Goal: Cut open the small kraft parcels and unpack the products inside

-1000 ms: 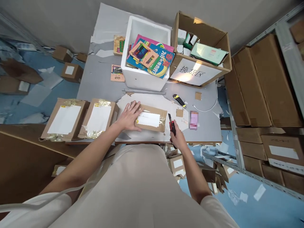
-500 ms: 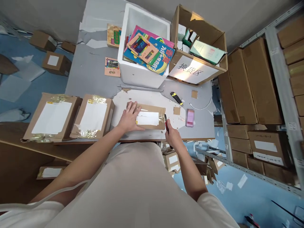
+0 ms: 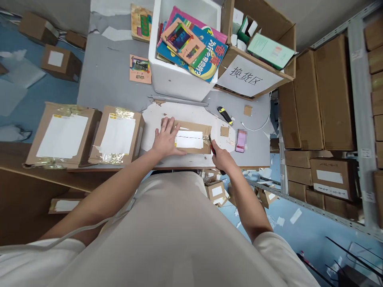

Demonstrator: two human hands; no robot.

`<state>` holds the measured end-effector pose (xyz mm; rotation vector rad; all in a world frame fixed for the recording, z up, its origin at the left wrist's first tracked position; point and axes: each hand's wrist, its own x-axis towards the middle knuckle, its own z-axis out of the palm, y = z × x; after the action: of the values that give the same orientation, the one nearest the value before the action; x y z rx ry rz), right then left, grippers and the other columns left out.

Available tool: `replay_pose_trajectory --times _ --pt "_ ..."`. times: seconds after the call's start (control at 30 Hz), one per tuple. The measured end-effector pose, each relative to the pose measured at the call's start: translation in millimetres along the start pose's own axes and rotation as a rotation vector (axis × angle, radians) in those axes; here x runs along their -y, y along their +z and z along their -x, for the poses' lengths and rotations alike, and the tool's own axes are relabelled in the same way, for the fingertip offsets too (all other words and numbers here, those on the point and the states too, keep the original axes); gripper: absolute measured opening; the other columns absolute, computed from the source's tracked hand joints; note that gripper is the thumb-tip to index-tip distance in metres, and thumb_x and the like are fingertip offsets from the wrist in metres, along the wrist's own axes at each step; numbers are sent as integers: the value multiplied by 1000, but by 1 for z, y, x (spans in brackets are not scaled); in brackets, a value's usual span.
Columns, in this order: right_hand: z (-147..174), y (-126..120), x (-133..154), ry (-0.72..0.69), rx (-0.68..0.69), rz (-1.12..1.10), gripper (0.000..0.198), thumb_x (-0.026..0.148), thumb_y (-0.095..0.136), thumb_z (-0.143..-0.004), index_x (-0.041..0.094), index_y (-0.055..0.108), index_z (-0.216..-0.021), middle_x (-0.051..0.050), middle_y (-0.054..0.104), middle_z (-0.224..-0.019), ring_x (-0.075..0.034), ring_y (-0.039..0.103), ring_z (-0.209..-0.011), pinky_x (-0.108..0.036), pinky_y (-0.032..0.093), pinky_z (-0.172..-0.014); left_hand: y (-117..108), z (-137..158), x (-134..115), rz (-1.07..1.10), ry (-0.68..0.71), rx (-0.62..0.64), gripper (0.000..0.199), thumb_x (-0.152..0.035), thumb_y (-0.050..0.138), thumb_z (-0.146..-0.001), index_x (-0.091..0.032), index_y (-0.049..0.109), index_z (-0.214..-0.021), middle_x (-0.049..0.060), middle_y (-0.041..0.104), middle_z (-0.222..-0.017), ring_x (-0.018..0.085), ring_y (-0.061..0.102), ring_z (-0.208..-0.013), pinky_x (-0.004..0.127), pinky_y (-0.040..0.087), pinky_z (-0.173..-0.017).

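Note:
A small flat cardboard box [image 3: 207, 131] with a white label [image 3: 189, 142] lies near the table's front edge. A dark line runs lengthwise across the label, and clear tape shows at the box's right end. My left hand [image 3: 166, 140] rests on the box's left end, fingers spread. In my right hand [image 3: 224, 160], fingers wrapped round it, is a red and black utility knife [image 3: 212, 148]. Its tip is at the box's right end; whether the blade has gone in I cannot tell. A second, yellow and black utility knife [image 3: 225, 115] lies behind and to the right.
Two taped boxes [image 3: 62, 135] stand at the table's left. Behind are a white foam box [image 3: 179, 81] of books and a carton [image 3: 251, 75] holding smaller boxes. A phone [image 3: 241, 140], a cable [image 3: 254, 129] and cardboard scraps [image 3: 224, 131] lie at right. Shelving [image 3: 356, 119] stands beyond.
The camera view has shifted, so the table appears slightly higher and closer. Both hands keep about the same places at the box, with the knife still at its right end.

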<state>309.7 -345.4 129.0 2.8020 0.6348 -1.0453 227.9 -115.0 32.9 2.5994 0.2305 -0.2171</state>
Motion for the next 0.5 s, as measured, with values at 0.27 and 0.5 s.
replay_pose_trajectory --times 0.27,0.5 --pt "3 2 0 34 75 -10 78 9 50 -77 16 27 -151 -17 70 -94 -28 65 -81 -33 42 -70 1 -2 -1 -13 -23 21 127 -76 69 -55 -18 14 -153 20 1 -160 47 -6 -144 69 17 -107" --pt "45 39 -29 -47 10 -50 70 18 42 -88 21 18 -154 -15 71 -100 -28 64 -89 -31 41 -71 1 0 0 12 -8 16 128 -74 72 -53 -19 14 -153 19 0 -160 47 -8 -144 70 13 -107"
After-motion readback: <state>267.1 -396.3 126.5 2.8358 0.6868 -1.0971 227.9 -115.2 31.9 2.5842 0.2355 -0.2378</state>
